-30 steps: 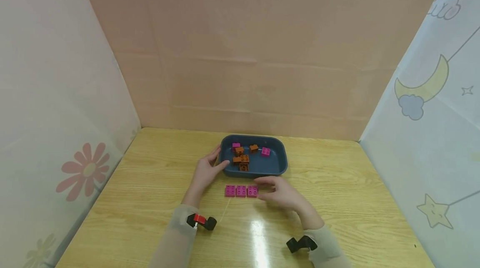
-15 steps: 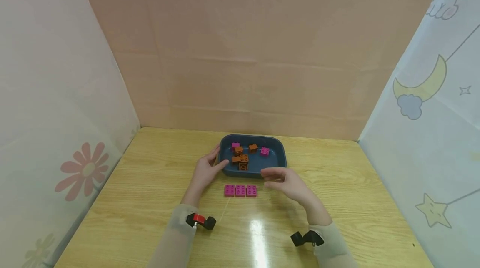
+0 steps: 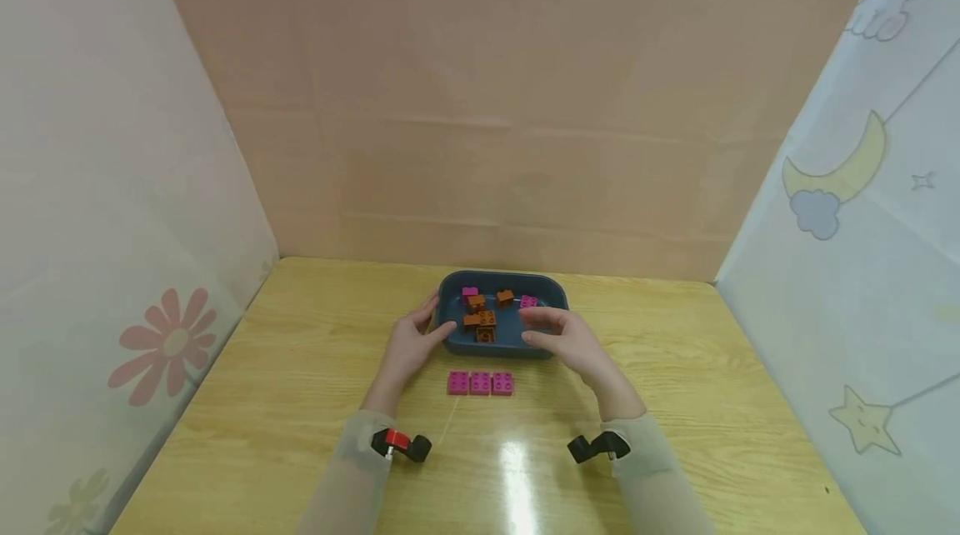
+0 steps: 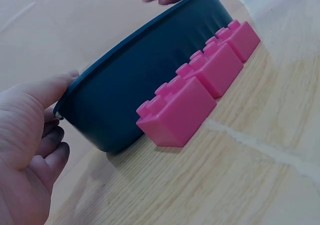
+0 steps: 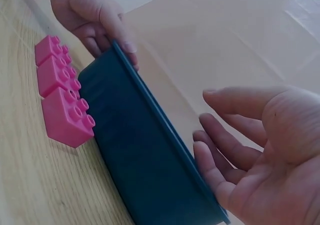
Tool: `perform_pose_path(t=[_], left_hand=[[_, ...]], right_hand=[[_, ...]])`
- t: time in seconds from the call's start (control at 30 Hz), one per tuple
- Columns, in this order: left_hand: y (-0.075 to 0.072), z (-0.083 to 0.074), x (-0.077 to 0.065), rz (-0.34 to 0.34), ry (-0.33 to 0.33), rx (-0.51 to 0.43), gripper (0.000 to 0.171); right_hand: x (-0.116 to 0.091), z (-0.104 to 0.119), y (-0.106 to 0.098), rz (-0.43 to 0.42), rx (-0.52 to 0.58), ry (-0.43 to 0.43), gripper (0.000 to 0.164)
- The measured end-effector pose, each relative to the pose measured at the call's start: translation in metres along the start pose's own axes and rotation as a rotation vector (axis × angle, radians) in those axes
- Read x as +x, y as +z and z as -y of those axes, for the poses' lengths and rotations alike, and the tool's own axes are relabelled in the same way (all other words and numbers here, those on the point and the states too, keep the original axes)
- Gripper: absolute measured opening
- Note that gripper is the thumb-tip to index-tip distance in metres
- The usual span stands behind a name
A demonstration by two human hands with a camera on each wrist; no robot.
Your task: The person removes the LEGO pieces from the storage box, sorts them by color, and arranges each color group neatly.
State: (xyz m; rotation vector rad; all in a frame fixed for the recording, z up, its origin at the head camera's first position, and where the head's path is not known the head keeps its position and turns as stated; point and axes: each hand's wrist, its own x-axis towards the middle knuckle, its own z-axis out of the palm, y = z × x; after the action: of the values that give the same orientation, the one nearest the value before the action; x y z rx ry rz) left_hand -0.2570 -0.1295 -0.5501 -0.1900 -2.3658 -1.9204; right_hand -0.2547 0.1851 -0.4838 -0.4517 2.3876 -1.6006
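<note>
My left hand (image 3: 409,345) grips the left end of a dark blue tray (image 3: 502,349), thumb over the rim and fingers outside, as the left wrist view shows. Over the tray's right part is my right hand (image 3: 568,343), fingers loosely bent and apart, holding nothing. Close beyond its fingertips lies a pink toy brick (image 3: 528,301) in the tray. Several orange bricks (image 3: 486,318) and another pink brick (image 3: 469,292) lie in the tray's left and middle. In front of the tray, three pink bricks (image 3: 480,383) stand in a row on the table, studs up.
The wooden table (image 3: 345,310) reaches back to a beige cloth backdrop (image 3: 450,143). White printed cloths hang on the left (image 3: 112,143) and right (image 3: 862,268). A black wrist camera (image 3: 600,446) sits on the right sleeve, another (image 3: 402,443) on the left.
My right hand has left the right end of the pink row and moved forward over the tray. The left hand keeps its place on the rim.
</note>
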Motion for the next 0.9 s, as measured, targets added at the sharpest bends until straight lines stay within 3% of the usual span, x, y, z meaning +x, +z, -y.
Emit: perform_pose_path(t=[0.6, 0.9], left_hand=[[-0.001, 0.001, -0.003, -0.003, -0.008, 0.012, 0.071], [0.000, 0.002, -0.002, 0.004, 0.023, -0.032, 0.074]], right_hand=[[0.053, -0.011, 0.010, -0.192, -0.115, 0.019, 0.051], [0.063, -0.013, 0.012, -0.218, -0.197, 0.043, 0.052]])
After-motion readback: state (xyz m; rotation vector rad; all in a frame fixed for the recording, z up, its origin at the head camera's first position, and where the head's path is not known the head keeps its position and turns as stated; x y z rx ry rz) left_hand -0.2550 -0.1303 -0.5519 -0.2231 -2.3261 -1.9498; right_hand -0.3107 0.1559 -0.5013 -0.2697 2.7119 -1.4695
